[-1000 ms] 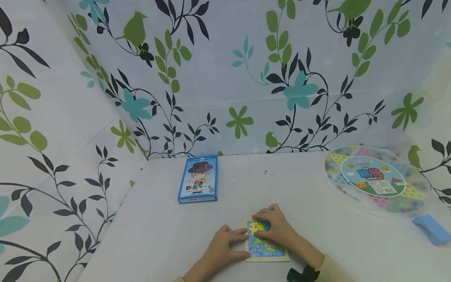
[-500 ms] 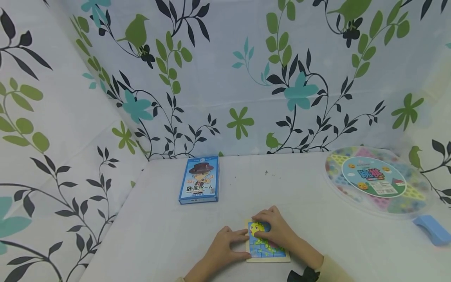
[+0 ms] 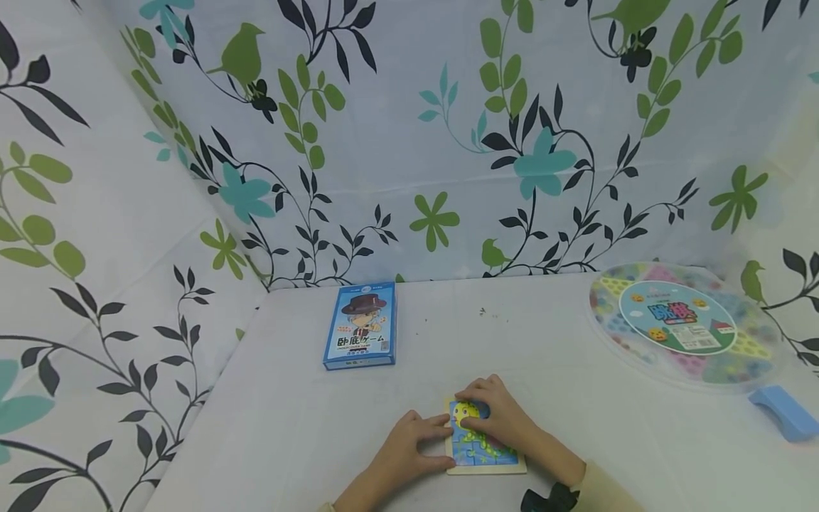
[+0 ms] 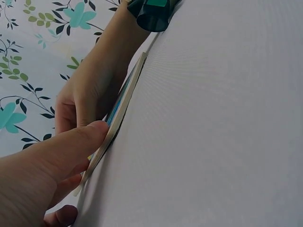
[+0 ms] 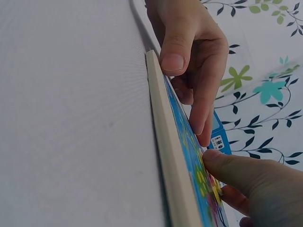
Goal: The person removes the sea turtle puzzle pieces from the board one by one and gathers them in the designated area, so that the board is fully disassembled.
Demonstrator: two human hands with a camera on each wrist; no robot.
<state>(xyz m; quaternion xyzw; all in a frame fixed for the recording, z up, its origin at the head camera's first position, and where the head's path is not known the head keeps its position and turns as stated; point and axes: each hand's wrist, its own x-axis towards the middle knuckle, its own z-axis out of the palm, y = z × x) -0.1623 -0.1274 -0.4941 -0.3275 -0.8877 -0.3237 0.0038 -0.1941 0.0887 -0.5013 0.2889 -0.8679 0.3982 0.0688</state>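
Observation:
A small jigsaw puzzle [image 3: 483, 455] with a pale wooden frame lies flat on the white table, showing a yellow figure on blue. My left hand [image 3: 406, 449] is at its left side, thumb at the near corner and fairly straight fingers touching the left edge. From above, my right hand [image 3: 502, 414] holds the puzzle's far part, with the thumb on the picture and the fingers bent at the far edge. That hand hides the puzzle's upper right. In the right wrist view, the frame's near edge [image 5: 170, 156] rests on the table, and the right thumb [image 5: 215, 156] touches the picture.
A blue game box [image 3: 361, 326] lies farther back to the left. At the back right is a round clear case [image 3: 678, 320] with colourful contents, and a light blue curved block [image 3: 785, 414] lies in front of it. Patterned cloth [image 3: 429, 142] hangs behind the table.

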